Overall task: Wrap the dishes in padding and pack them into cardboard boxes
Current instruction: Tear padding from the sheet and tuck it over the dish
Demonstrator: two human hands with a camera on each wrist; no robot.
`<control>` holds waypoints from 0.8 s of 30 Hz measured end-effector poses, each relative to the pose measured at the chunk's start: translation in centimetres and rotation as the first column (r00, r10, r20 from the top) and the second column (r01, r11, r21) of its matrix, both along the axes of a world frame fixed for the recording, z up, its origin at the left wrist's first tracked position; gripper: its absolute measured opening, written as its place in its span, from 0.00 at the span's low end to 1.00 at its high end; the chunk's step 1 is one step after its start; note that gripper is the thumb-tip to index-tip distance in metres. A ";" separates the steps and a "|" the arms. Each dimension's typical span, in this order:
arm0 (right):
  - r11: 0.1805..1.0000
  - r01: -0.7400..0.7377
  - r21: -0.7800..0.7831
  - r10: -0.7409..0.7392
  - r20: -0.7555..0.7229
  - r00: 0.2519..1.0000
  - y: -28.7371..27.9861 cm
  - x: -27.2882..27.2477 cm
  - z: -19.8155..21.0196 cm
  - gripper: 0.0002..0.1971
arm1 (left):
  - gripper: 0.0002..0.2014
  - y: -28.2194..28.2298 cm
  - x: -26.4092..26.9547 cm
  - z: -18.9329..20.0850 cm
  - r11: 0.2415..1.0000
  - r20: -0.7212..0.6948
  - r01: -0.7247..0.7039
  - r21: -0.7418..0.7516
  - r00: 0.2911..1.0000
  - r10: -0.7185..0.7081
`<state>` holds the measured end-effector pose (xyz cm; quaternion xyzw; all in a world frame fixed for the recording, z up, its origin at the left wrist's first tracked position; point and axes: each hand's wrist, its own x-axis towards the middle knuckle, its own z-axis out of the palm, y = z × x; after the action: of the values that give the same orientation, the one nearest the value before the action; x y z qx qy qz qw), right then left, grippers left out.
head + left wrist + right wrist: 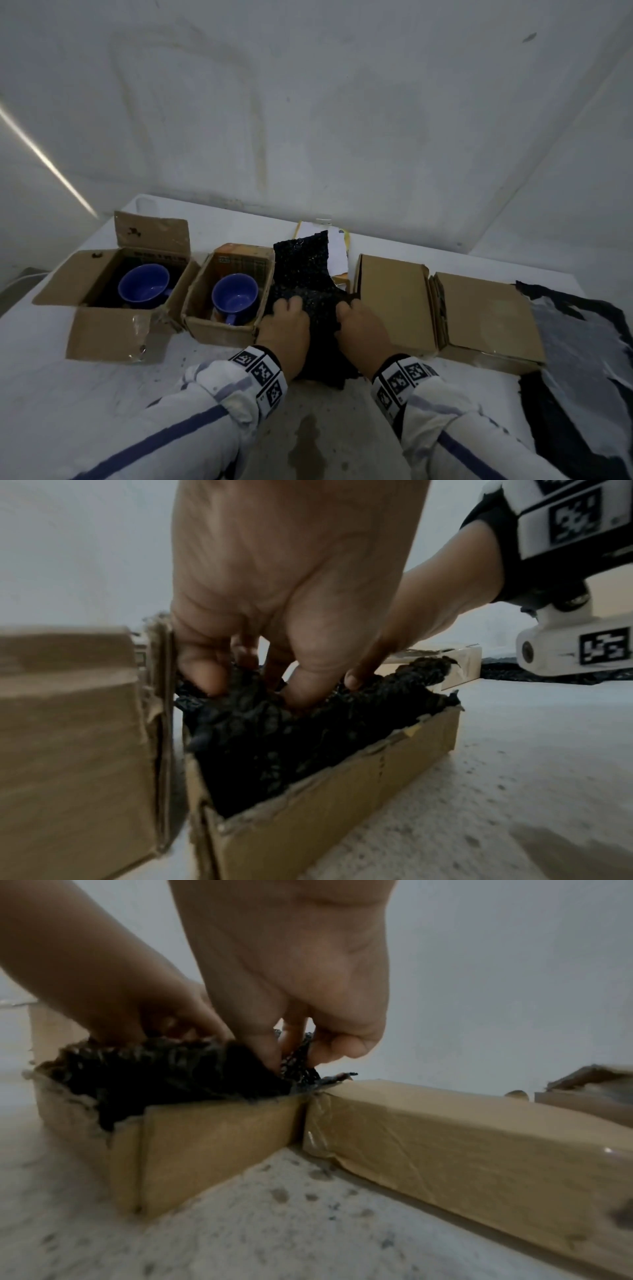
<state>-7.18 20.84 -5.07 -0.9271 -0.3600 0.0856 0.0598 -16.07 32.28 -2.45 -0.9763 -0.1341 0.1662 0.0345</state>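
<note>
Both hands worked inside the open middle box, fingers curled down into the black padding that filled it. The left hand dug its fingertips into the crumpled mass near the box's left wall; the right hand pinched a fold of the padding between thumb and fingers at the box's right wall. A loose tongue of the padding rose above the far rim of the middle box and stood against a white and yellow sheet behind it.

The middle box had almost no room at its sides. Its left wall pressed against a small open box holding a blue mug, and beyond that stood a larger open box with a blue bowl-like cup on dark padding, its flaps spread outward. Its right wall met a closed box corner to corner, and a second closed box lay just beyond that. Farther right of the middle box, dark padding sheets covered the counter's edge. In front of the middle box the speckled counter lay bare towards the person's striped sleeves.
</note>
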 end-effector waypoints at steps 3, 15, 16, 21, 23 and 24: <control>0.985 -0.081 -0.151 0.093 0.068 0.993 0.0 0.4 -0.4 0.11 | 0.21 -0.8 0.3 -1.0 0.989 0.124 0.145 -0.004 0.982 -0.143; 0.963 -0.241 -0.116 0.240 -0.023 0.970 7.3 6.5 3.3 0.27 | 0.39 -0.4 3.6 -3.3 0.898 -0.286 -0.229 -0.375 0.950 0.123; 0.954 -0.268 -0.135 0.264 -0.046 0.963 7.8 6.9 3.0 0.29 | 0.39 -0.4 3.7 -3.4 0.898 -0.283 -0.232 -0.375 0.951 0.127; 0.926 -0.317 -0.203 0.293 -0.141 0.946 8.9 7.8 1.2 0.37 | 0.39 -0.2 3.6 -4.0 0.917 -0.205 -0.186 -0.352 0.972 0.118; 0.935 -0.297 -0.193 0.288 -0.076 0.955 8.8 8.0 0.4 0.32 | 0.39 -0.1 3.7 -3.9 0.915 -0.196 -0.187 -0.358 0.973 0.122; 0.935 -0.297 -0.191 0.294 -0.046 0.955 8.7 8.1 0.2 0.28 | 0.39 0.0 3.8 -3.8 0.914 -0.196 -0.186 -0.361 0.973 0.121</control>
<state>0.95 29.53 -4.91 -0.8630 -0.4845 0.1366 -0.0424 -12.28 32.24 -6.27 -0.9333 -0.1727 0.2737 -0.1558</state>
